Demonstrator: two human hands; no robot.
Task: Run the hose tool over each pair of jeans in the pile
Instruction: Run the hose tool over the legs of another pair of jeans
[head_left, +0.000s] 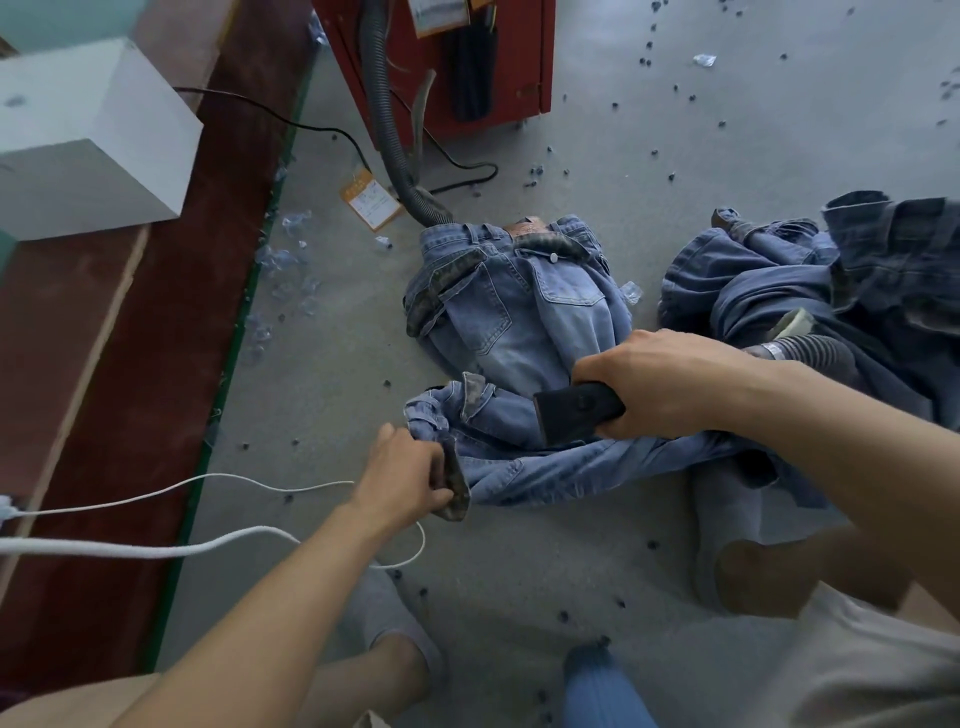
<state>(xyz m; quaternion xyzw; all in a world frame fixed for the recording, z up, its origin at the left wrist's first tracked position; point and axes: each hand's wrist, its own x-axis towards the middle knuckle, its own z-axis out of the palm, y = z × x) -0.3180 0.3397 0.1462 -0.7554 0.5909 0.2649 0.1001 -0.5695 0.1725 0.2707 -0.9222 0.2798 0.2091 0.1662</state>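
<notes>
From the head camera, the right hand (670, 382) is wrapped around the black nozzle (576, 410) of the hose tool, fingers curled firmly over its top, with the flat mouth of the nozzle pressed down onto a pair of light blue jeans (545, 467) spread on the grey concrete floor (337, 338). The ribbed grey hose (810, 351) trails off to the right behind that wrist, across a darker heap of jeans (779, 280). The left hand (402, 478) pinches the edge of the same light blue pair at its waistband (457, 491), fingers curled into the folded denim, holding it taut against the nozzle's pull. A second light pair (519, 301) lies just beyond, back pockets up, touching the one under the tool. Further off, another ribbed hose (387, 114) runs up to a red cabinet (519, 62), and white cords (156, 545) cross the floor at the left. Denim like this is likely soft and limp yet fairly heavy, so it should bunch and drag under suction unless pinned; the thick waistband or a seam seems the surest place to hold, as the left hand does. The nozzle looks rigid and is best gripped near its neck.
</notes>
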